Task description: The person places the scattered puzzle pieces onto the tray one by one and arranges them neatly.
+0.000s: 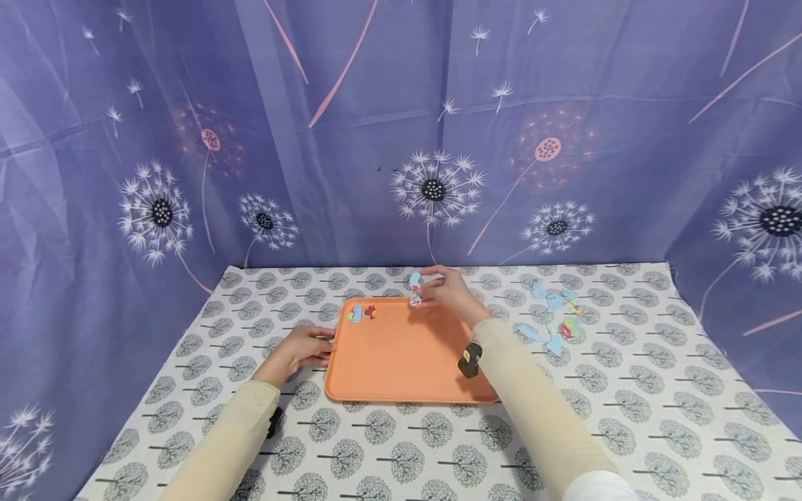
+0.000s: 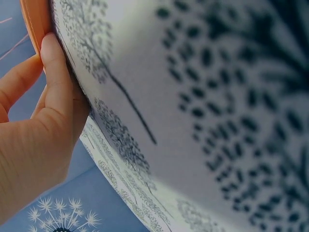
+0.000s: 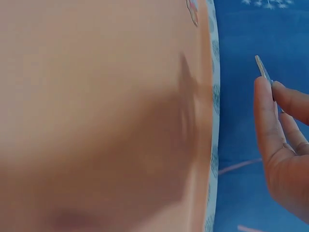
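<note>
An orange tray (image 1: 395,362) lies on the cloth-covered table. At its left side, my left hand (image 1: 305,348) holds the rim between thumb and fingers, as the left wrist view also shows. Over the tray's far edge, my right hand (image 1: 447,292) pinches a thin, flat cutout piece (image 1: 415,281), light blue and white with a bit of red. Edge-on in the right wrist view, this cutout sticks out past the thumb and fingertip. Inside the tray's far left corner lie a light blue and yellow cutout (image 1: 356,314) and a red one (image 1: 370,312).
To the right of the tray, several loose cutouts (image 1: 554,300) in light blue, yellow, green and red are scattered over the tree-print tablecloth (image 1: 626,376). Behind the table hangs a purple-blue curtain (image 1: 351,174) with dandelion prints. A dark clasp (image 1: 470,360) sits at my right wrist.
</note>
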Demonstrator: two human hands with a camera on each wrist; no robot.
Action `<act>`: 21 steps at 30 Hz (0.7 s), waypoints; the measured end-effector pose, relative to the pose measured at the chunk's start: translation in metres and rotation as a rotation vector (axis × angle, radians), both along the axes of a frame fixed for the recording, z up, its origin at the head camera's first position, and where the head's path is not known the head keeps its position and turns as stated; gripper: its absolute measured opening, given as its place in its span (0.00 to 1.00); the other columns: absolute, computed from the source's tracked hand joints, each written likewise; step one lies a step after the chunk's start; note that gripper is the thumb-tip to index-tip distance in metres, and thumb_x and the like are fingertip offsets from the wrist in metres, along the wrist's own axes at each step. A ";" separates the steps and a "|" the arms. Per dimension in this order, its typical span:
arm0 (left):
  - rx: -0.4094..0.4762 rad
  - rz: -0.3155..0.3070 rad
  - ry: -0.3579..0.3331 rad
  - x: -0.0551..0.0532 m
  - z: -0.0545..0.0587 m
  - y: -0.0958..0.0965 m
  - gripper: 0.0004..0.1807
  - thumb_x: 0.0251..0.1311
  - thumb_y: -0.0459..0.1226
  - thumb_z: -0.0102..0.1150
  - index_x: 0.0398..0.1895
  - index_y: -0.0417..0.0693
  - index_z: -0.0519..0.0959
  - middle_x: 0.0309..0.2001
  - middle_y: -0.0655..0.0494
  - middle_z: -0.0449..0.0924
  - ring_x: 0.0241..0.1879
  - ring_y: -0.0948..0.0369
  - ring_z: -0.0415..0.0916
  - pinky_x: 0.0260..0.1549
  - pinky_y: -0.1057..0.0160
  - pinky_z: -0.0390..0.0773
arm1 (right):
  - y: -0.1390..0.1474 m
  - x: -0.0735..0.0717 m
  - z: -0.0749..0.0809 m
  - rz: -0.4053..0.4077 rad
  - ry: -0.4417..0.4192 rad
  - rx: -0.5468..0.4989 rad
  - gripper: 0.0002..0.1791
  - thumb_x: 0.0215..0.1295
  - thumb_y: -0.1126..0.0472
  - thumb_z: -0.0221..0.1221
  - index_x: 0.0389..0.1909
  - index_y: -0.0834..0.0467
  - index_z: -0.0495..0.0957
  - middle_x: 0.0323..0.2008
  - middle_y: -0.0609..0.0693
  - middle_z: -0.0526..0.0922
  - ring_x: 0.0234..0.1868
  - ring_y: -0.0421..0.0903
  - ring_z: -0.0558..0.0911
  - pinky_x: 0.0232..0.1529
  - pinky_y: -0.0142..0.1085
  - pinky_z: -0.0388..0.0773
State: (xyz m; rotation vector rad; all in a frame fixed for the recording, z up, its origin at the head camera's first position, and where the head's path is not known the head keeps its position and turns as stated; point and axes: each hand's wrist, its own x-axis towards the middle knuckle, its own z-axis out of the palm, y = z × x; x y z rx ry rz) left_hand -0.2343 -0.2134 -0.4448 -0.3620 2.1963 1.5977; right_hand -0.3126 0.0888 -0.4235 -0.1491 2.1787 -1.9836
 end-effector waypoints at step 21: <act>0.003 0.012 -0.002 0.000 0.000 0.001 0.24 0.60 0.26 0.59 0.61 0.33 0.72 0.30 0.46 0.83 0.24 0.60 0.81 0.31 0.63 0.87 | -0.057 -0.002 -0.028 0.068 -0.127 0.007 0.24 0.57 0.79 0.60 0.56 0.67 0.74 0.40 0.66 0.83 0.28 0.51 0.85 0.34 0.42 0.87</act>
